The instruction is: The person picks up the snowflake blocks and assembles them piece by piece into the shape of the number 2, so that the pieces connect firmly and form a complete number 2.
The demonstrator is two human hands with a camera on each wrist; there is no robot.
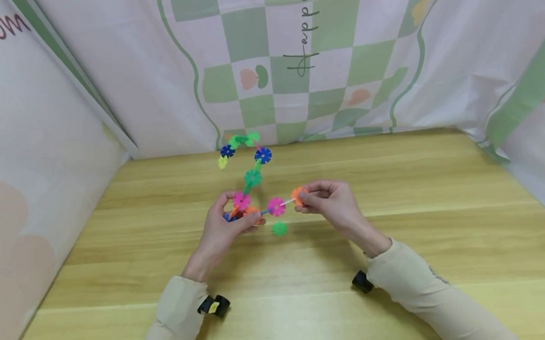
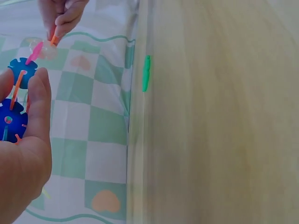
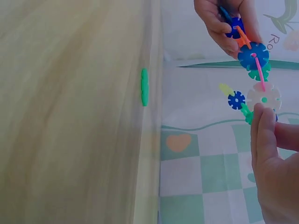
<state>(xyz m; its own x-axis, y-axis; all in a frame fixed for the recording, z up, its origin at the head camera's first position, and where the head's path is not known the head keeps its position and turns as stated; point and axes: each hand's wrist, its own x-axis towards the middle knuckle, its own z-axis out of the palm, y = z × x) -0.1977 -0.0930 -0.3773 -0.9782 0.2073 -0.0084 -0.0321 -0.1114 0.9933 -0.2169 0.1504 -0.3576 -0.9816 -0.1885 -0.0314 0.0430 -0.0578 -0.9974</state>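
Note:
A long chain of slotted snowflake discs is held up between both hands. My left hand (image 1: 217, 232) grips it near an orange disc (image 1: 251, 213), with blue discs partly hidden by the fingers. From there a blue disc, a pink disc (image 1: 276, 207) and a white disc (image 3: 272, 95) run to the right. At that end my right hand (image 1: 339, 205) pinches an orange disc (image 1: 297, 194) between thumb and fingers, joined to or touching the white one. Beyond the left hand the chain curves away through pink, green and dark blue discs (image 1: 263, 155) to a yellow disc (image 1: 223, 163).
One loose green disc (image 1: 279, 228) lies on the wooden table (image 1: 279, 303) in front of the hands. Patterned white and green cloth (image 1: 290, 76) hangs behind the table and at its sides. Dark wrist cameras (image 1: 362, 282) sit below both cuffs.

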